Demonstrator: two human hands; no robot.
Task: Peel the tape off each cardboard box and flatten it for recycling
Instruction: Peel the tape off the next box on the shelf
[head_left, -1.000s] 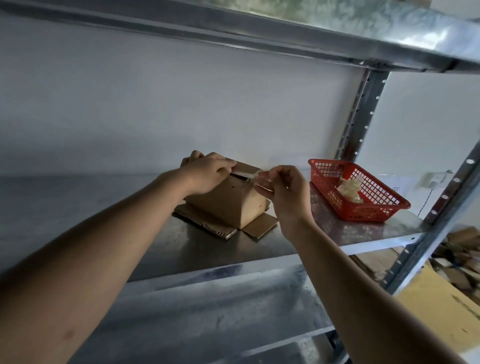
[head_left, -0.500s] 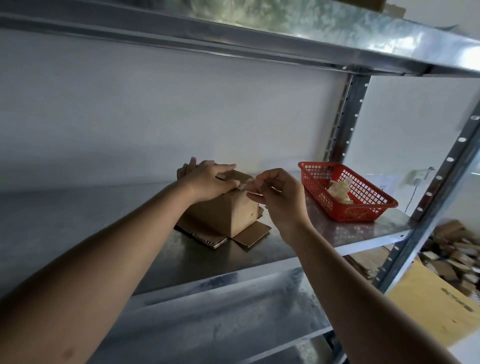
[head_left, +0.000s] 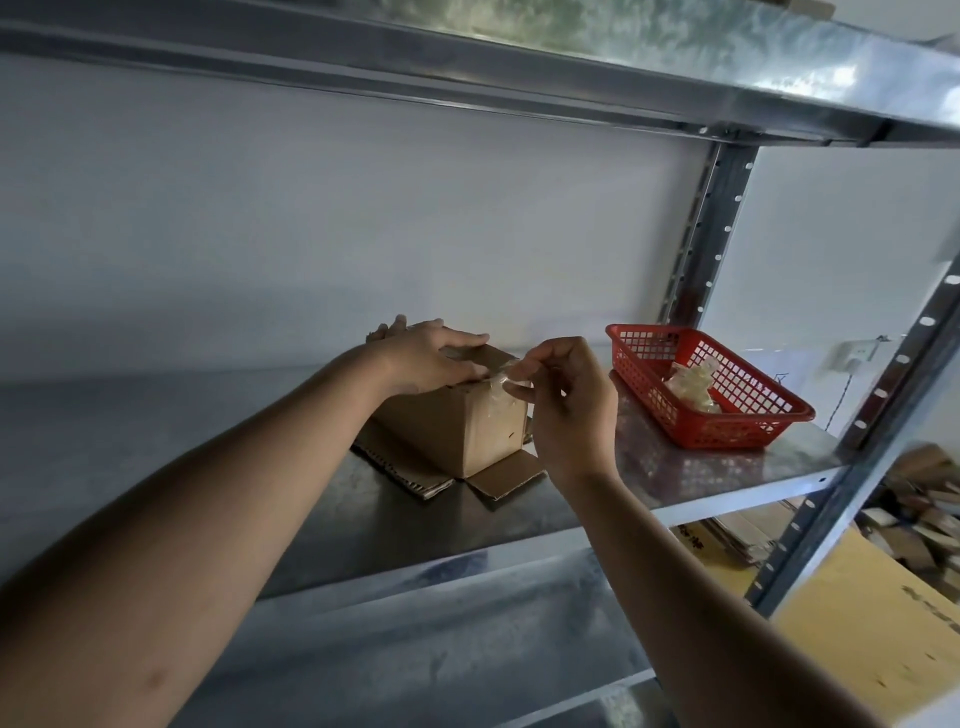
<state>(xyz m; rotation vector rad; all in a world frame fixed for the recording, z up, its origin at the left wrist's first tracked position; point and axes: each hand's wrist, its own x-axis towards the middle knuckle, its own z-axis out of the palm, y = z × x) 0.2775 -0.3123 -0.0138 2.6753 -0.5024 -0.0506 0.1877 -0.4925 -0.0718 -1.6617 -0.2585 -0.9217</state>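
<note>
A small brown cardboard box (head_left: 457, 431) stands on the metal shelf (head_left: 701, 473), on top of a flattened piece of cardboard (head_left: 405, 470). My left hand (head_left: 426, 358) lies on the box's top and holds it down. My right hand (head_left: 561, 400) is at the box's right top corner and pinches a strip of clear tape (head_left: 496, 387) that runs down the box's front face.
A red plastic basket (head_left: 727, 431) with crumpled clear tape (head_left: 693, 387) stands to the right on the same shelf. A steel upright (head_left: 696, 249) rises behind it. More cardboard (head_left: 914, 509) lies on the floor at the lower right. Another shelf runs overhead.
My right hand has moved from pulling the tape along the box's top to the right top corner, with the tape now over the front face. The camera has shifted a little.
</note>
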